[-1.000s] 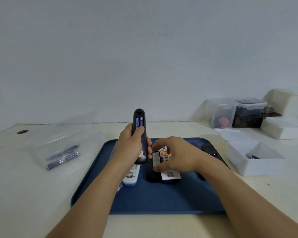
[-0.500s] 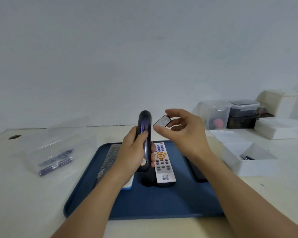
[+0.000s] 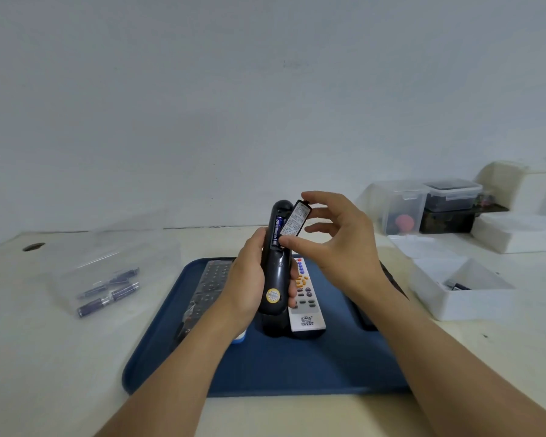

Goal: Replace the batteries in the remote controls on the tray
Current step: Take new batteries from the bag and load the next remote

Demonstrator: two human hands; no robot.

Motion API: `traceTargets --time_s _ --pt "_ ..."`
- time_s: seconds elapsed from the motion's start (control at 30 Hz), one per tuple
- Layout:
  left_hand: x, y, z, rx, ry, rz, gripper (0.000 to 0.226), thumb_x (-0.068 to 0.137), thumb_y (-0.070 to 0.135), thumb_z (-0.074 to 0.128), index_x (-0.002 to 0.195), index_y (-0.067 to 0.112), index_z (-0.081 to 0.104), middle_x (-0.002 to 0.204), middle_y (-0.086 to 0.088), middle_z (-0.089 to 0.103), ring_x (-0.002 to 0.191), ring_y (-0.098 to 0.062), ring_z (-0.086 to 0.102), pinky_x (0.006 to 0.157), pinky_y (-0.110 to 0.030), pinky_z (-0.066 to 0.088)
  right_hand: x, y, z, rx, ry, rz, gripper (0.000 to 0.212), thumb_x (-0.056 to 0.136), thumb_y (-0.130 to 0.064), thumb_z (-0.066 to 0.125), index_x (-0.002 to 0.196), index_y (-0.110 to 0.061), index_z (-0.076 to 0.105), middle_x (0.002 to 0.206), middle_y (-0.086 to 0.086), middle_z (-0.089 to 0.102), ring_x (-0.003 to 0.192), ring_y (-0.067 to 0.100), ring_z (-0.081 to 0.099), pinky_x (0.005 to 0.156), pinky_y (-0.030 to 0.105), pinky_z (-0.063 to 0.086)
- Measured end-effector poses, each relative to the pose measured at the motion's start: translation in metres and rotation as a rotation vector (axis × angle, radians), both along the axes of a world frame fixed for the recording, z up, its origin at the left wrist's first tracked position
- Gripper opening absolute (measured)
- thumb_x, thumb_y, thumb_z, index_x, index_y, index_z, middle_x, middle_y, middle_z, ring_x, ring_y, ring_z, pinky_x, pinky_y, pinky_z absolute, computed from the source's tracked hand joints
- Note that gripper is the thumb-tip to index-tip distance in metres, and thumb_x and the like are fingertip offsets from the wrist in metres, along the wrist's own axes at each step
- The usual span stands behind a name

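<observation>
Above the middle of the blue tray (image 3: 265, 367), the left hand (image 3: 249, 285) grips a black remote (image 3: 276, 279) upright, back side toward the camera, its battery bay open at the top with blue batteries (image 3: 277, 231) seated inside. The right hand (image 3: 338, 244) pinches the battery cover (image 3: 295, 220) between thumb and forefinger, its lower end touching the bay's edge and its top tilted away toward 1 o'clock. Small print covers the cover's label, too fine to read; a round yellow sticker sits low on the remote's back, also unreadable.

On the tray, a white remote (image 3: 304, 298) with coloured buttons lies just right of the held one, a dark remote (image 3: 207, 288) lies toward 9 o'clock, and another dark one is mostly hidden behind the right forearm. The tray's near edge lies close to the table (image 3: 44, 357) front.

At 9 o'clock on the table a clear bag (image 3: 114, 266) holds spare batteries (image 3: 114, 290). At 3 o'clock a white box (image 3: 460, 291) sits just off the tray's right rim; clear tubs (image 3: 423, 206) stand farther back at 2 o'clock.
</observation>
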State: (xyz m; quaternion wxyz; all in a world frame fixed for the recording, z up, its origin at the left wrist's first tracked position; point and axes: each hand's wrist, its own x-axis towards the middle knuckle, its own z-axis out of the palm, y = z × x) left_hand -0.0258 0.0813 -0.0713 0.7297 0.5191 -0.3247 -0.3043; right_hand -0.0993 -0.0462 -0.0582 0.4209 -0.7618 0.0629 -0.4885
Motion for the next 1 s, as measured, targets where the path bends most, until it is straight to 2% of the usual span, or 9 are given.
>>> traceTargets --time_s 0.17,0.27,0.33,0.5,0.6,0.7,0.8,0.9,1.0 --pt "0.000 0.000 -0.002 0.043 -0.005 -0.018 0.060 0.104 0.047 0.031 0.068 0.019 0.070 0.069 -0.017 0.056 0.051 -0.027 0.050 0.048 -0.031 0.047 -0.002 0.000 0.002 -0.012 -0.057 -0.027 0.065 0.064 -0.017 0.092 0.122 -0.023 0.063 0.118 -0.010 0.064 0.098 0.009 0.067 0.085 0.025 0.056" --pt "0.004 -0.001 -0.003 0.068 -0.023 -0.004 0.049 0.104 0.045 0.033 0.089 0.006 0.059 0.071 -0.017 0.057 0.050 -0.027 0.051 0.049 -0.032 0.048 -0.002 -0.002 0.002 0.016 -0.040 -0.091 0.061 0.064 -0.022 0.093 0.119 -0.024 0.065 0.114 -0.007 0.062 0.087 0.006 0.066 0.075 0.015 0.054" --pt "0.005 -0.002 -0.004 0.078 -0.065 0.009 0.041 0.106 0.042 0.033 0.103 0.007 0.054 0.074 -0.018 0.057 0.051 -0.027 0.052 0.050 -0.034 0.049 0.000 -0.001 0.000 -0.017 0.049 -0.128 0.056 0.063 -0.032 0.093 0.113 -0.024 0.069 0.109 -0.007 0.062 0.083 0.005 0.065 0.073 0.014 0.053" --pt "0.006 -0.002 -0.007 0.062 -0.139 0.086 0.032 0.108 0.037 0.034 0.107 0.011 0.052 0.075 -0.019 0.058 0.053 -0.028 0.053 0.052 -0.035 0.049 0.001 0.003 0.001 0.229 0.206 -0.090 0.037 0.063 -0.044 0.091 0.085 -0.019 0.075 0.076 -0.002 0.073 0.064 0.011 0.070 0.063 0.024 0.057" --pt "0.008 -0.002 -0.006 0.044 -0.174 0.130 0.027 0.108 0.038 0.037 0.107 0.015 0.052 0.073 -0.015 0.062 0.054 -0.028 0.055 0.052 -0.035 0.050 -0.001 0.000 0.001 0.383 0.225 0.026 0.035 0.073 -0.038 0.086 0.073 -0.006 0.072 0.065 0.011 0.070 0.054 0.022 0.065 0.060 0.035 0.060" --pt "0.007 -0.002 -0.008 0.045 -0.302 0.164 0.016 0.105 0.035 0.051 0.109 0.020 0.054 0.073 -0.011 0.063 0.057 -0.028 0.056 0.053 -0.038 0.050 -0.003 0.005 0.006 0.670 0.313 0.325 0.029 0.084 -0.030 0.078 0.073 -0.005 0.069 0.063 0.010 0.062 0.050 0.014 0.054 0.047 0.021 0.049" --pt "0.004 -0.002 -0.009 0.020 -0.345 0.145 0.033 0.095 0.042 0.066 0.110 0.016 0.052 0.078 -0.006 0.068 0.061 -0.029 0.057 0.055 -0.040 0.050 -0.007 0.010 0.013 0.936 0.334 0.600 0.023 0.091 -0.027 0.071 0.077 -0.008 0.072 0.067 0.003 0.058 0.053 0.008 0.048 0.042 0.014 0.042" --pt "0.002 -0.001 -0.009 0.022 -0.401 0.128 0.046 0.087 0.054 0.071 0.113 0.020 0.053 0.087 -0.003 0.073 0.064 -0.031 0.060 0.057 -0.043 0.055 -0.010 0.014 0.017 1.035 0.316 0.727 0.031 0.094 -0.026 0.064 0.071 -0.006 0.071 0.066 0.004 0.047 0.054 0.008 0.037 0.035 0.017 0.042" --pt "0.003 0.000 -0.010 0.036 -0.442 0.128 0.034 0.092 0.048 0.064 0.115 0.025 0.053 0.087 -0.001 0.073 0.064 -0.029 0.061 0.058 -0.040 0.056 -0.013 0.015 0.018 1.007 0.330 0.725 0.033 0.096 -0.029 0.061 0.072 -0.007 0.065 0.062 0.004 0.035 0.044 0.007 0.029 0.033 0.020 0.041"
